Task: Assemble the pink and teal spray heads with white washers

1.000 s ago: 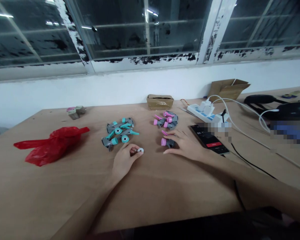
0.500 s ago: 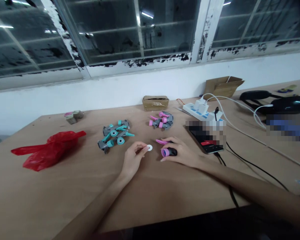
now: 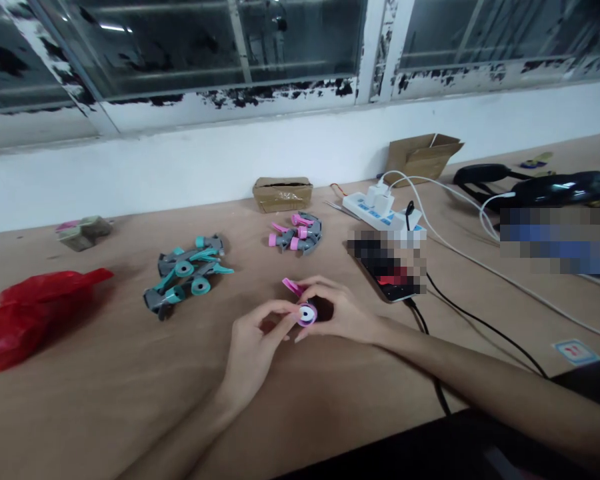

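Observation:
My right hand [image 3: 347,312] is wrapped around a pink and dark trigger spray head [image 3: 293,287], its pink collar facing me and its pink trigger pointing up to the left. A white ring washer [image 3: 308,315] sits at the mouth of that collar. Thumb and forefinger of my left hand [image 3: 257,337] pinch together at the washer's left edge, touching the collar. Farther left lie several teal and grey trigger spray heads [image 3: 185,268] in a cluster. Behind my hands, several pink and grey spray heads [image 3: 300,233] are grouped together.
A phone [image 3: 383,270] with a cable lies right of my hands, before a white power strip [image 3: 375,210]. Cardboard boxes [image 3: 283,195] stand by the wall. A red plastic bag [image 3: 35,310] lies at the left, and a black glossy object [image 3: 555,193] at the far right.
My left hand has brought the white washer right to the pink collar, where the two hands now meet. The spray head's collar has turned toward me. The whole view has shifted.

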